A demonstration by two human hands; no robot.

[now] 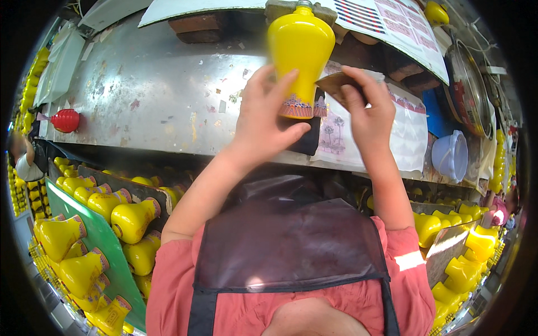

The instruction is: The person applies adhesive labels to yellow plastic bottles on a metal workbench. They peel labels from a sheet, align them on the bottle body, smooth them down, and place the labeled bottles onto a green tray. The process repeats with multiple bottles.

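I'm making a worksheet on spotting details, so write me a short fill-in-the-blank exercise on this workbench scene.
1. The big vase at the left hand is coloured ____.
2. The right hand pinches a thin flat piece coloured ____.
3. The round red object sits toward the ____ end of the metal table.
4. The pale bucket is to the ____ of both hands.

Missing words: yellow; brown; left; right

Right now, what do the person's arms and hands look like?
The left hand and right hand are bare, with no gloves. The forearms are bare too. The short sleeves are plain pinkish red, with a bright patch of light on the right one.
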